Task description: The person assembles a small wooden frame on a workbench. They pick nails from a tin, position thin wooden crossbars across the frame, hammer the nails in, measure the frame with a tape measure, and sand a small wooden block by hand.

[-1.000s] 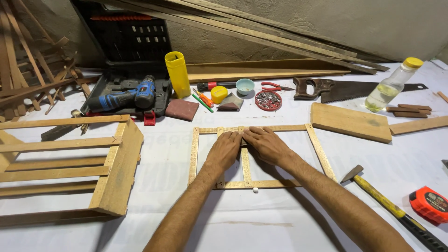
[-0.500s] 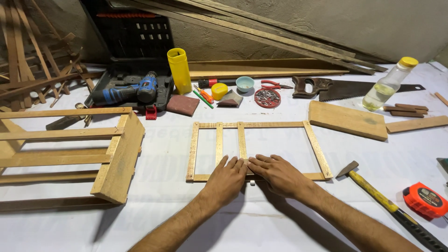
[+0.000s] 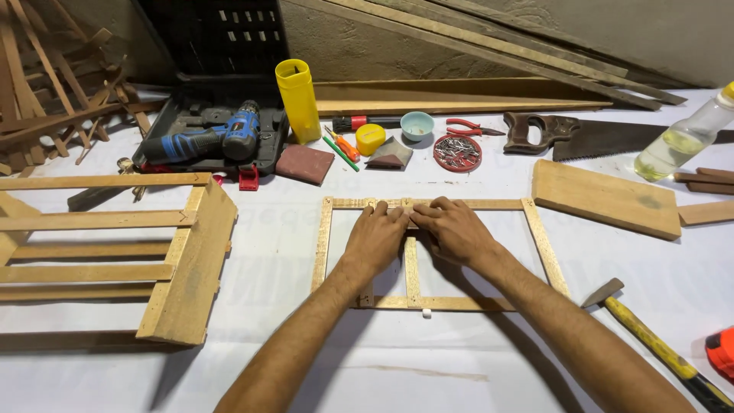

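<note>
- My left hand (image 3: pixel 376 239) and right hand (image 3: pixel 453 228) lie flat, palms down, fingers together, side by side and pressing the top rail of a thin wooden frame (image 3: pixel 544 248); neither grips anything.
- The frame is pale, slim stripwood: a rectangle with two inner uprights, one partly hidden beneath my left hand and forearm. It lies flat on the white table (image 3: pixel 428 367), centre of view.
- Its long axis runs left to right across the table; the uprights point away from me.
- A small round red tin (image 3: pixel 457 152) beyond the frame holds small nails or screws; a pale blue bowl (image 3: pixel 417 125) sits beside it, contents not visible.
- An open black case (image 3: pixel 264 157) holds a blue cordless drill (image 3: pixel 206 139); a tall yellow container (image 3: pixel 298 99) stands just right of it.
- A slatted wooden crate (image 3: pixel 183 268) lies left; a handsaw (image 3: pixel 589 138), plank (image 3: pixel 604 197) and clear bottle (image 3: pixel 684 144) of pale liquid lie right; a hammer (image 3: pixel 650 344) rests near my right forearm.
</note>
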